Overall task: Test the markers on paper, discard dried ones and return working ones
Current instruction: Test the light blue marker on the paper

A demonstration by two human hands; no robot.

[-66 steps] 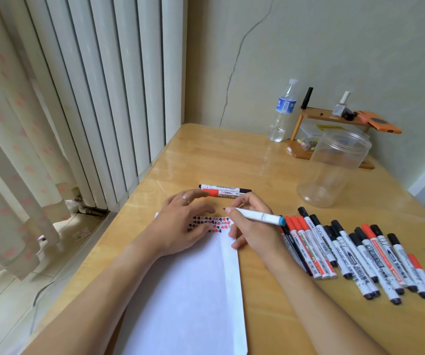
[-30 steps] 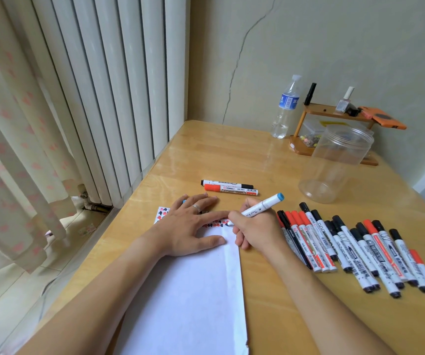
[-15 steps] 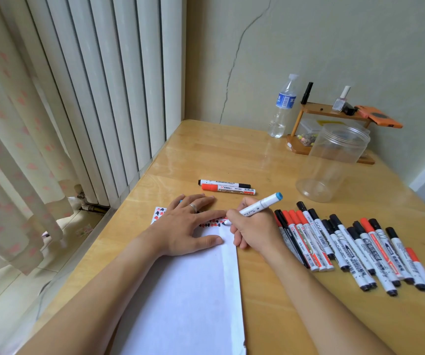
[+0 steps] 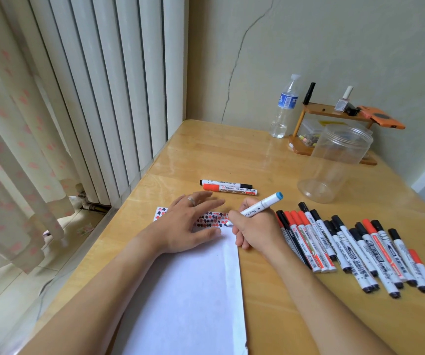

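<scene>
Paper (image 4: 188, 298) lies lengthwise on the table (image 4: 232, 155) in front of me, its far end covered with small red and black test marks. My left hand (image 4: 188, 226) rests flat on that end, fingers straight and spread, pinning the sheet. My right hand (image 4: 253, 230) grips the blue-capped marker (image 4: 260, 206) like a pen, tip down at the right end of the marks, blue cap pointing far and right. To test it well, I should draw a short firm stroke on bare white just beside the marks, so a faint blue line shows clearly. To the right lies the row of markers (image 4: 360, 249), touching one another. 2 separate markers (image 4: 228, 187) lie beyond my hands, and the clear jar (image 4: 334, 162) stands far right.
</scene>
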